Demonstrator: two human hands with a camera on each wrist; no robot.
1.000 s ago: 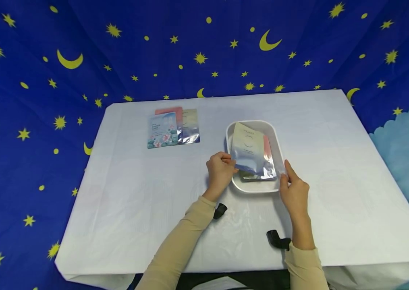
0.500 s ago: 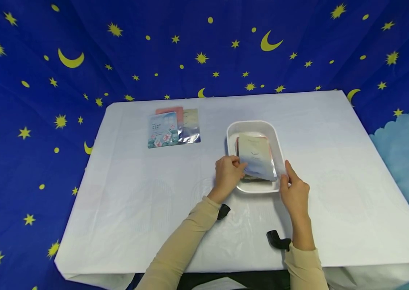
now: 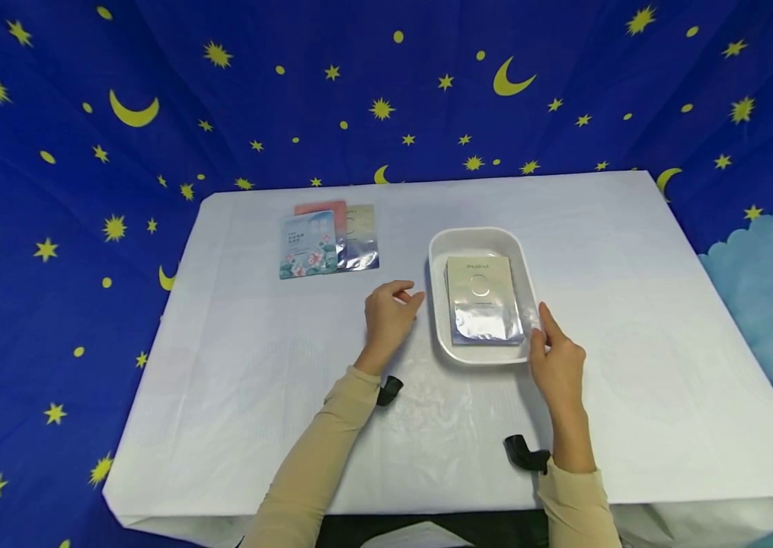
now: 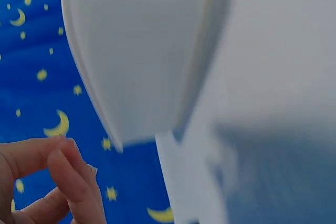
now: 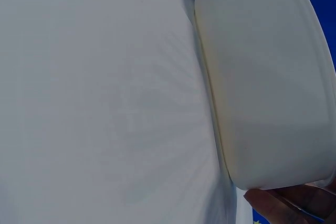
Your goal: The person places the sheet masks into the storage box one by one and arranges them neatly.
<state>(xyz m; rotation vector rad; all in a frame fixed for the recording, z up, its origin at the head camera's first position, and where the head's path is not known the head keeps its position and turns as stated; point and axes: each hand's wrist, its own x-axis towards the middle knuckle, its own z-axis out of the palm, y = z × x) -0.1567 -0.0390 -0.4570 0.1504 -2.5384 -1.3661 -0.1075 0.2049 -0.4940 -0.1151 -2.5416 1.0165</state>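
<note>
Blue cloth (image 3: 386, 84) printed with yellow stars and moons hangs behind and beside the white-covered worktop (image 3: 235, 380); just right of the middle stands a white basin (image 3: 475, 242), close to both hands, presumably so that neither arm must stretch; inside it a gold-and-silver packet (image 3: 485, 298) with a ring on its front lies flat, face up and nearly square to the walls, thin edges of others showing at its left side, a neat layering that likely saves room; the person's right hand (image 3: 557, 365) grips the basin's near right side, thumb seemingly at the rim and index finger along the outer wall, probably to stop it sliding on the smooth cover; the left hand (image 3: 386, 318) hovers just beside the opposite wall, not touching it, fingers loosely curled around nothing, a pose that suits handling thin edges; well apart, at the back left, a blue floral packet (image 3: 308, 243), a pink packet (image 3: 321, 207) and a gold packet (image 3: 362, 237) overlap like fanned cards, perhaps so that each kind can be told at a glance.
</note>
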